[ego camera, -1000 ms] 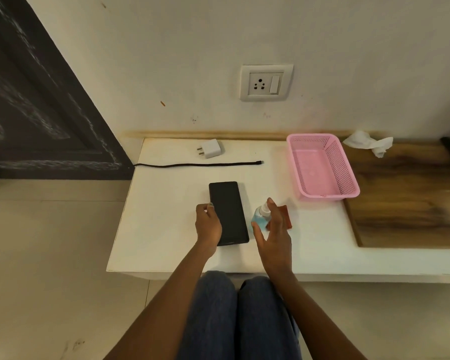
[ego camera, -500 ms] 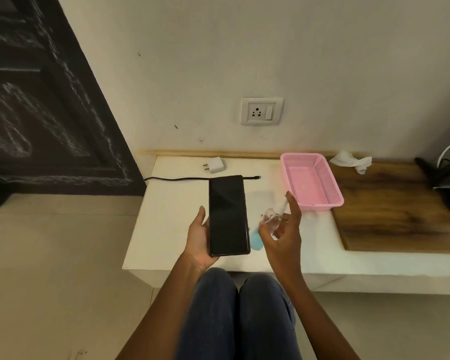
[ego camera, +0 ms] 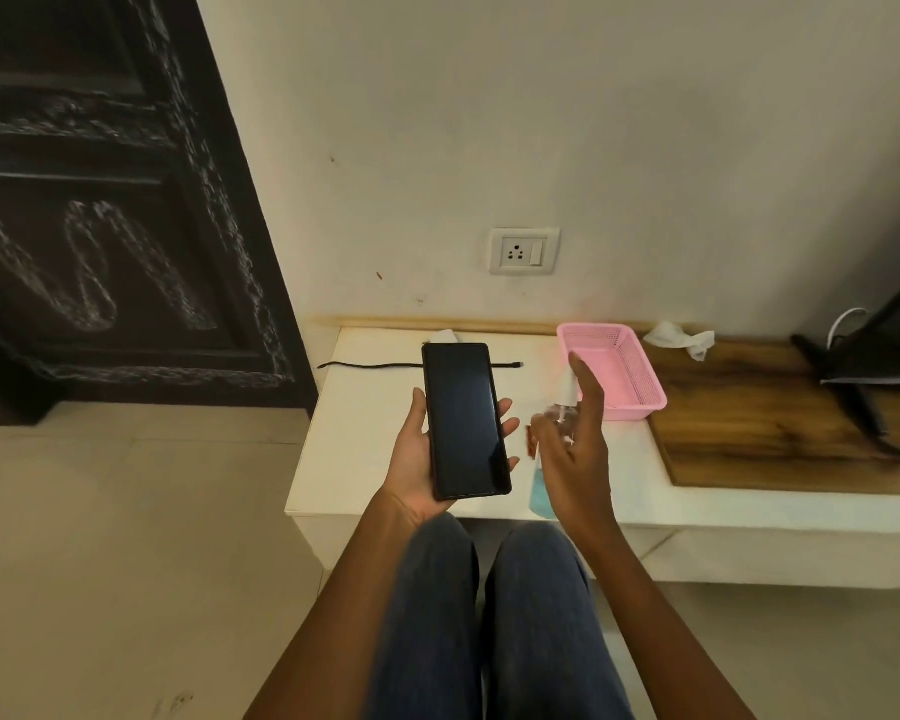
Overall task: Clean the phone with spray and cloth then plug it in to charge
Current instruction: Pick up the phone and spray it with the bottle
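The phone [ego camera: 466, 420] lies face up in the left hand [ego camera: 422, 459], lifted clear of the white table [ego camera: 365, 444], its lower end seated in the palm with the thumb along its left edge and the fingertips [ego camera: 507, 426] curled round its right edge; held flat and steady like that, the dark screen is offered upward, most likely so a mist can land on it. Just right of the phone, the right hand [ego camera: 575, 454] is closed around a small spray bottle [ego camera: 562, 407], the lower fingers wrapped on its clear body and the index finger raised over the white nozzle, which looks like readiness to press. The phone is a slim, glossy black slab with rounded corners and softly curved long edges; the bottle is see-through plastic with pale blue liquid low down. Beyond the phone's top end a thin black cable [ego camera: 370, 365] runs straight across the table, and a white charger [ego camera: 445, 336] peeks out behind the phone. Higher than the phone, on the wall, sits a white socket [ego camera: 524, 250]. To the phone's right stands a pink mesh basket [ego camera: 640, 402], and further right a crumpled white cloth [ego camera: 681, 337] rests on a wood-grain board [ego camera: 759, 439].
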The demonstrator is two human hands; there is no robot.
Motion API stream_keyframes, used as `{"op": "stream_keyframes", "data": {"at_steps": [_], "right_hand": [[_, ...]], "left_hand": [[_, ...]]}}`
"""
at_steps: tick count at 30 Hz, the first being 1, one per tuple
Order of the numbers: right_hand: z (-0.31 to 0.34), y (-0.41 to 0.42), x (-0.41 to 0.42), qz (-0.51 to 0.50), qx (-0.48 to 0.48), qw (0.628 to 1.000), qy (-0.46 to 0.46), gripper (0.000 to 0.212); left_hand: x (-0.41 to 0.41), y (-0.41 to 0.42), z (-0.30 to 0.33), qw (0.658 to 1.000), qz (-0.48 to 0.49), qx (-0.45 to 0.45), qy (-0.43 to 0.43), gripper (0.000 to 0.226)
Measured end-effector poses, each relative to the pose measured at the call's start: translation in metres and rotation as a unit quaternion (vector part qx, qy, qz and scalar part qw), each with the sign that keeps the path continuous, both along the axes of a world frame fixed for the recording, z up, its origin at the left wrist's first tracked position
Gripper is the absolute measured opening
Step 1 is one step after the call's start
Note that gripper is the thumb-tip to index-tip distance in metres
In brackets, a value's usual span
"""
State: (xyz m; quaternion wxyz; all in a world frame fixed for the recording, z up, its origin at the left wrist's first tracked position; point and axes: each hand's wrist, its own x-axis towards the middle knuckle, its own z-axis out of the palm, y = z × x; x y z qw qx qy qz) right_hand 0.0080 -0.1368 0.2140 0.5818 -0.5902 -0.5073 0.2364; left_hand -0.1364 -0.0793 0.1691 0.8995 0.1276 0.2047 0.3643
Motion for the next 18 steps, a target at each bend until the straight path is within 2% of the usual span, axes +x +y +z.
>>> {"op": "stream_keyframes", "data": {"at_steps": [3, 8, 18], "right_hand": [[0.017, -0.009, -0.012, 0.018, 0.002, 1.000, -0.019, 0.054], [0.047, -0.015, -0.029, 0.060, 0.008, 0.994, -0.096, 0.052], [0.071, -0.001, -0.038, 0.008, -0.008, 0.987, -0.160, 0.043]], "left_hand": [[0.000, -0.007, 0.005, 1.000, 0.007, 0.004, 0.000, 0.075], [0.001, -0.011, 0.015, 0.998, 0.008, 0.040, 0.050, 0.076], [0.003, -0.012, 0.029, 0.996, 0.016, 0.049, 0.066, 0.072]]}}
